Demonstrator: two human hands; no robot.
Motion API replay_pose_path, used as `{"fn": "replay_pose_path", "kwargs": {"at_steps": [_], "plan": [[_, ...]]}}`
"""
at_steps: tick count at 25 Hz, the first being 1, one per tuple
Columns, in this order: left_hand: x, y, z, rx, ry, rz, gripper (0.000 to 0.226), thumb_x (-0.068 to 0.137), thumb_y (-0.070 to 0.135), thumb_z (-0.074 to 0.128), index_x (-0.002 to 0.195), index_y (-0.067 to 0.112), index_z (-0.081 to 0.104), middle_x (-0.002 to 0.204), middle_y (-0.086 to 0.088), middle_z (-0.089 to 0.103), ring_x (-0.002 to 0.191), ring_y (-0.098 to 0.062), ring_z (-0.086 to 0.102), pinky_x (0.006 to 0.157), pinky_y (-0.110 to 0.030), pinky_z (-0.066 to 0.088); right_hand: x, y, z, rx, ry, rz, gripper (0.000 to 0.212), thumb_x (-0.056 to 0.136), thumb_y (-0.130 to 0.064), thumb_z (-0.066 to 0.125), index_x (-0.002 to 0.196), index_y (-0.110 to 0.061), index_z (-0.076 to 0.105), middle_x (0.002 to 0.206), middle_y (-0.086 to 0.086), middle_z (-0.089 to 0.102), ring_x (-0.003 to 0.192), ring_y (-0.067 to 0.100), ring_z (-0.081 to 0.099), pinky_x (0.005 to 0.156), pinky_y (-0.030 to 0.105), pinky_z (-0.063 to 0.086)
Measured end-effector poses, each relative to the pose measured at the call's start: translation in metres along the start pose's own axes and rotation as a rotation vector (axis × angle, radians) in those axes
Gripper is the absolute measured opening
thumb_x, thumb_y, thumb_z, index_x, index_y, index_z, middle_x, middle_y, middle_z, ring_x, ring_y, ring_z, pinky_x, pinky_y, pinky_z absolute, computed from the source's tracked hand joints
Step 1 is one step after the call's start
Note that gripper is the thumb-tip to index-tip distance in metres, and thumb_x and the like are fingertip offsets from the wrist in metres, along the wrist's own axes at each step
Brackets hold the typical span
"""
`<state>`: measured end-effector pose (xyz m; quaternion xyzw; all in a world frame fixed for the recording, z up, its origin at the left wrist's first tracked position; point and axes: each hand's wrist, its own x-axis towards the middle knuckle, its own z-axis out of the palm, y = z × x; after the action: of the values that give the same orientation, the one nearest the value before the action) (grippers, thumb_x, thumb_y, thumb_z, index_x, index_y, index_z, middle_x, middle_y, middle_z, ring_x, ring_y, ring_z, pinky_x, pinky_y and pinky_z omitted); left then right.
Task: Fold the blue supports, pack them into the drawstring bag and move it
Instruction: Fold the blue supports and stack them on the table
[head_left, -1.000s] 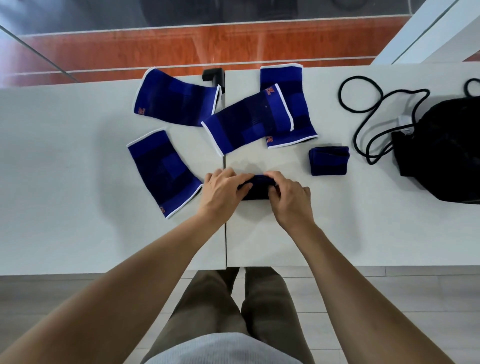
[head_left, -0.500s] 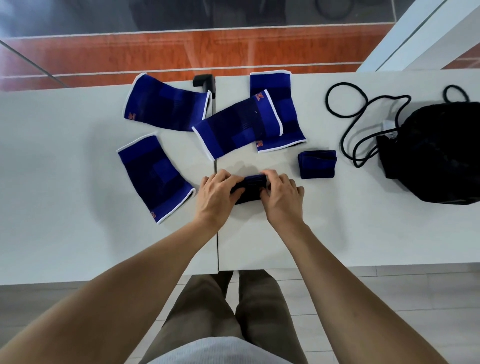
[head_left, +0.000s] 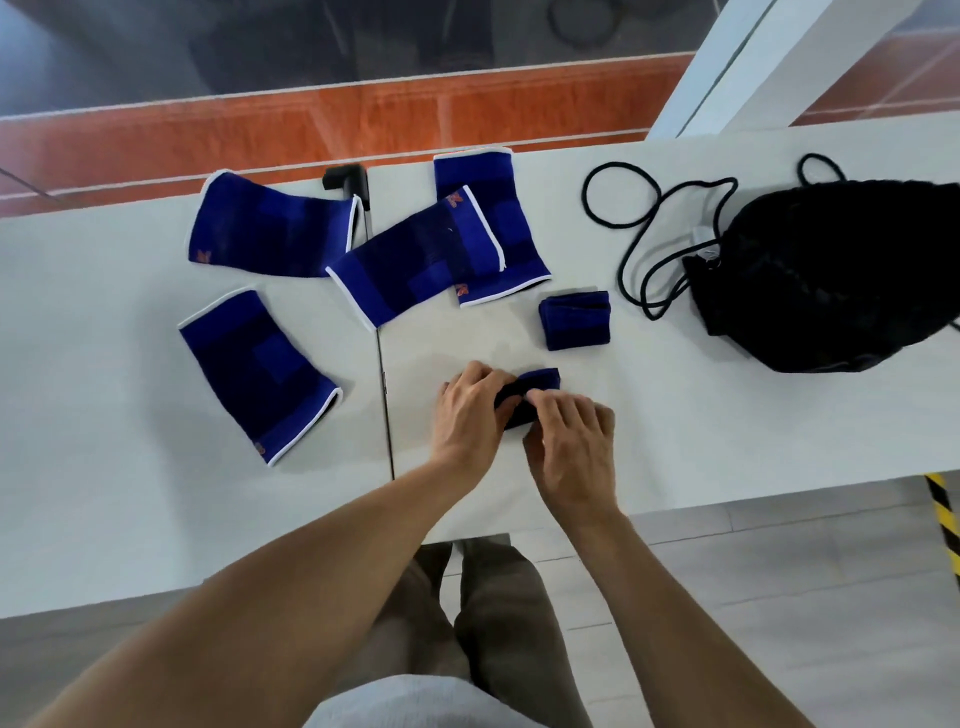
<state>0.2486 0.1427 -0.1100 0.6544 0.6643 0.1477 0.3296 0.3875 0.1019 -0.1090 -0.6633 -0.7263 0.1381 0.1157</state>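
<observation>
Now both hands, left hand (head_left: 470, 413) and right hand (head_left: 569, 447), are pinching the folded support (head_left: 535, 387) closed, the drawstring bag (head_left: 831, 275) lying rightward, nearer the right.

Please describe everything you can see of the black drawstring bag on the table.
The black drawstring bag lies on its side at the right end of the white table, a soft, slumped heap of dark fabric. Its black cord trails out to the left in loose loops on the tabletop. A small white tag shows near the mouth. Neither hand touches it; its right edge leaves the picture.
</observation>
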Motion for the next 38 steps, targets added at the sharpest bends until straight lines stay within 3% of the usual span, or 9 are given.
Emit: {"fn": "replay_pose_path", "kwargs": {"at_steps": [4, 11, 17, 21, 24, 28, 33, 38], "plan": [[0.030, 0.024, 0.015, 0.023, -0.073, -0.004, 0.025, 0.095, 0.030, 0.064, 0.119, 0.028, 0.071, 0.114, 0.002, 0.062, 0.104, -0.023, 0.054, 0.098, -0.040, 0.044, -0.017, 0.018, 0.001, -0.021, -0.041, 0.130, 0.064, 0.080, -0.002, 0.067, 0.141, -0.014, 0.053, 0.139, 0.004, 0.060, 0.131, 0.021, 0.053, 0.112, 0.041, 0.035], [0.055, 0.051, 0.037, 0.072, -0.114, 0.039, 0.029, 0.098, 0.036, 0.059, 0.126, 0.031, 0.068, 0.113, -0.002, 0.060, 0.098, -0.025, 0.048, 0.094, -0.041, 0.044, -0.005, 0.050, -0.015, -0.092, -0.091, 0.205, 0.065, 0.082, -0.006, 0.066, 0.143, -0.022, 0.050, 0.143, -0.004, 0.055, 0.135, 0.015, 0.047, 0.116, 0.044, 0.028], [0.022, 0.025, 0.011, 0.128, -0.067, 0.134, 0.039, 0.101, 0.025, 0.050, 0.140, 0.030, 0.051, 0.116, -0.004, 0.058, 0.099, -0.028, 0.051, 0.094, -0.040, 0.043, -0.008, 0.054, -0.017, -0.092, -0.159, 0.215, 0.066, 0.085, -0.009, 0.063, 0.147, -0.022, 0.044, 0.150, -0.003, 0.048, 0.141, 0.016, 0.040, 0.119, 0.045, 0.023], [-0.021, -0.036, -0.038, 0.213, 0.062, -0.023, 0.034, 0.099, 0.020, 0.053, 0.132, 0.022, 0.053, 0.126, -0.004, 0.057, 0.109, -0.029, 0.052, 0.099, -0.040, 0.042, -0.008, 0.047, -0.013, -0.124, -0.139, 0.219, 0.068, 0.086, -0.015, 0.061, 0.150, -0.019, 0.039, 0.152, 0.001, 0.044, 0.140, 0.020, 0.039, 0.118, 0.048, 0.021], [-0.054, -0.080, -0.075, 0.276, 0.177, -0.161, 0.024, 0.095, 0.014, 0.058, 0.119, 0.017, 0.057, 0.120, -0.007, 0.059, 0.103, -0.031, 0.052, 0.092, -0.040, 0.042, -0.003, 0.040, -0.011, -0.142, -0.106, 0.238, 0.069, 0.082, -0.015, 0.064, 0.148, -0.015, 0.042, 0.148, 0.005, 0.049, 0.136, 0.024, 0.044, 0.116, 0.052, 0.022], [-0.086, -0.120, -0.101, 0.230, 0.228, -0.328, 0.039, 0.093, 0.010, 0.059, 0.130, 0.009, 0.049, 0.135, -0.013, 0.051, 0.115, -0.034, 0.053, 0.094, -0.043, 0.048, -0.005, 0.038, -0.014, -0.110, -0.056, 0.241, 0.062, 0.081, -0.014, 0.066, 0.141, -0.012, 0.051, 0.142, 0.009, 0.056, 0.130, 0.029, 0.050, 0.110, 0.050, 0.031], [-0.111, -0.142, -0.102, 0.252, 0.007, -0.395, 0.057, 0.099, 0.019, 0.054, 0.151, 0.011, 0.034, 0.162, -0.011, 0.026, 0.144, -0.033, 0.034, 0.114, -0.044, 0.039, -0.008, 0.000, -0.015, 0.021, 0.027, 0.149, 0.043, 0.079, -0.005, 0.069, 0.121, -0.012, 0.060, 0.121, 0.010, 0.063, 0.112, 0.033, 0.056, 0.091, 0.045, 0.042], [-0.129, -0.118, -0.090, 0.262, -0.103, -0.193, 0.058, 0.100, 0.016, 0.051, 0.154, 0.015, 0.031, 0.163, -0.009, 0.027, 0.146, -0.029, 0.032, 0.117, -0.040, 0.036, -0.004, -0.083, 0.016, 0.121, -0.167, -0.205, 0.030, 0.087, -0.008, 0.060, 0.115, -0.017, 0.068, 0.108, 0.000, 0.071, 0.096, 0.023, 0.064, 0.085, 0.035, 0.046]]}}
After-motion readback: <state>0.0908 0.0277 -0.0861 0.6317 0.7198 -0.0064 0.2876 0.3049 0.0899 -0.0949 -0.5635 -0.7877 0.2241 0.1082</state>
